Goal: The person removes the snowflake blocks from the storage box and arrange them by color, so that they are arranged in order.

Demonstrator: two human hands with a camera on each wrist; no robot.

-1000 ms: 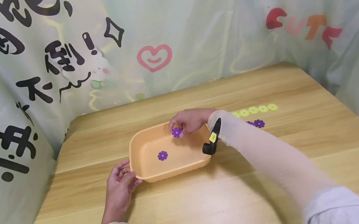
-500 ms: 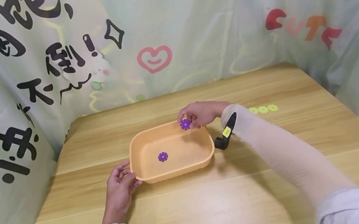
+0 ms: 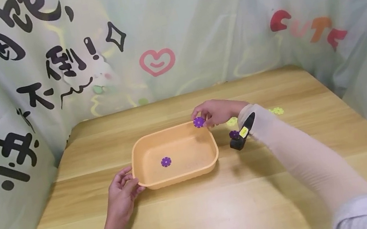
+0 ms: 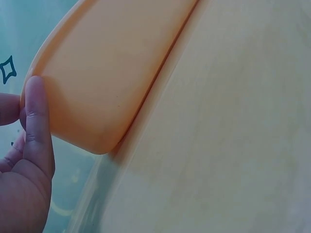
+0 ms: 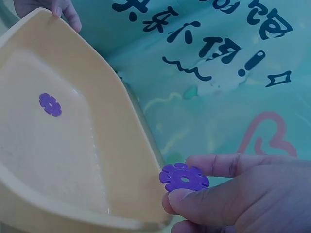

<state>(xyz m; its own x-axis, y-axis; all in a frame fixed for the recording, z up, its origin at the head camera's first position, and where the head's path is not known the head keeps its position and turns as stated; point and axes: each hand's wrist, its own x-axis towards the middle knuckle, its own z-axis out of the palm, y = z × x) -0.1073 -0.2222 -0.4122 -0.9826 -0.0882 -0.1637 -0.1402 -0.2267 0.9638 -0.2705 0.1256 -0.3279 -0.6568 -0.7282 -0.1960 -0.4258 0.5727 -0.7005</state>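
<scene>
An orange plastic basin (image 3: 179, 176) sits on the wooden table, with one purple notched disc (image 3: 166, 161) lying on its floor. My left hand (image 3: 122, 197) grips the basin's left end, its thumb (image 4: 36, 107) on the near side of the rim and fingers behind. Over the far right corner of the basin, my right hand (image 3: 218, 111) pinches a second purple disc (image 5: 184, 178) between thumb and fingers. The disc overlaps the rim in the head view and shows a small hole at its centre.
Right of the basin lie yellow notched discs (image 3: 278, 111) in a row, partly hidden by my right forearm. Another purple disc (image 3: 234, 134) lies nearer, beside the black wrist camera (image 3: 238, 142). A printed curtain (image 3: 204, 24) stands behind and along both sides of the table.
My right hand has lifted the purple disc from inside the basin and moved it right and back to the far right corner. The left hand keeps its grip on the basin.
</scene>
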